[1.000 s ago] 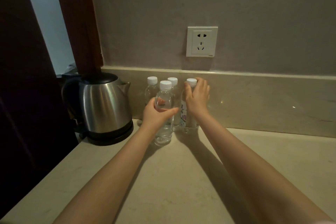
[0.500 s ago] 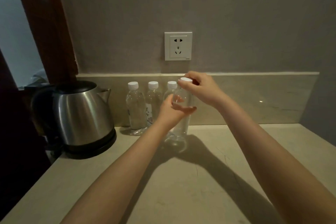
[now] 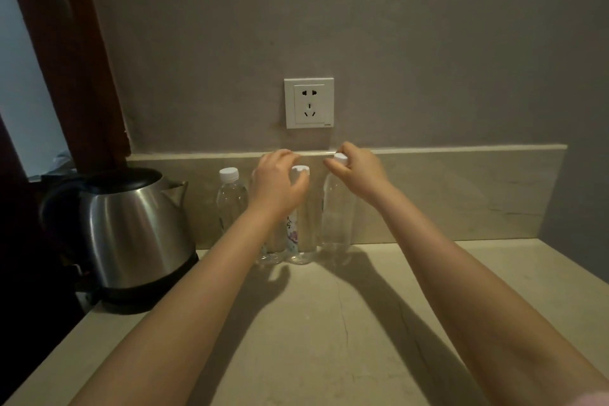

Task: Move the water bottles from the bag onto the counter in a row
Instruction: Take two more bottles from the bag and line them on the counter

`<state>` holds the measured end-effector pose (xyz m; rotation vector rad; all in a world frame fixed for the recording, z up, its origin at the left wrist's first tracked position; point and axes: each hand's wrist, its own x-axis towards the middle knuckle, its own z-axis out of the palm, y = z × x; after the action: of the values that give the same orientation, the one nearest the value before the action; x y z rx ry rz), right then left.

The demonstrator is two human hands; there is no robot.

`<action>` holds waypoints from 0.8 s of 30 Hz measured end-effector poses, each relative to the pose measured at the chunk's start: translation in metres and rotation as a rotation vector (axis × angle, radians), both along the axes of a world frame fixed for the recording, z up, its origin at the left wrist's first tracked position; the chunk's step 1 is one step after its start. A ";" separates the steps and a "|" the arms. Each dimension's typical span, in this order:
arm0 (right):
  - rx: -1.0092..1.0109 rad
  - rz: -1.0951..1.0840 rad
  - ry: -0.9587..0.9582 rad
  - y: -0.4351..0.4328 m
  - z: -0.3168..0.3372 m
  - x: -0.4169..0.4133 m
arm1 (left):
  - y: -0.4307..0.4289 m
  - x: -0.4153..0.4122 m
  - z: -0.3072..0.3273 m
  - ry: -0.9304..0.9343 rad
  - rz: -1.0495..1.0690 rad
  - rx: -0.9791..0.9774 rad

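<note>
1. Right hand [image 3: 357,171] pinches the white cap of the rightmost water bottle [image 3: 336,217], fingers closed round the cap from above. Half a second ago this bottle was out in front of the others, held by both hands; now it stands at the right end of the line against the backsplash [image 3: 461,194].
2. Left hand [image 3: 276,184] has let go of that bottle and moved left of the grip. It is curled over the tops of the two middle bottles; the cap of the third bottle [image 3: 306,227] shows at its fingertips. Whether it actually grips anything I cannot tell.
3. Leftmost bottle [image 3: 231,198] stands free, untouched, just beside the electric kettle [image 3: 131,227].
4. Four bottles now on the counter [image 3: 329,323], close together in a row. Judgement: this is final straightening; the placing looks nearly done.
5. Hidden: the second bottle [image 3: 273,250] is almost wholly behind the left wrist, only its base showing. The base of the gripped bottle is dim, so contact with the counter is likely but not certain.
6. No bag in view, so whether more bottles remain cannot be said.
7. Wall socket [image 3: 309,103] sits above and between the hands.
</note>
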<state>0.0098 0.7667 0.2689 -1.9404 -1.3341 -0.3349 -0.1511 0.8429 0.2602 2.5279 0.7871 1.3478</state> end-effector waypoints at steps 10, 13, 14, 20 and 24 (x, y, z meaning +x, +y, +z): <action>0.091 0.067 0.205 0.000 -0.060 -0.004 | -0.001 -0.006 -0.004 0.171 0.048 0.002; 0.091 0.087 0.267 -0.009 -0.069 -0.009 | -0.003 -0.006 -0.005 0.177 0.049 -0.032; 0.119 0.077 0.296 -0.011 -0.067 -0.011 | -0.005 -0.005 -0.005 0.178 0.052 -0.040; 0.258 0.010 0.282 -0.035 -0.046 -0.023 | -0.037 0.002 -0.009 -0.168 -0.073 -0.068; 0.195 -0.045 0.220 -0.081 -0.050 -0.029 | -0.078 0.018 -0.019 -0.253 -0.318 -0.296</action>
<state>-0.0189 0.6857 0.2192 -1.7894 -1.0764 -0.2542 -0.1333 0.7653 0.2413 2.0953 0.4693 1.2987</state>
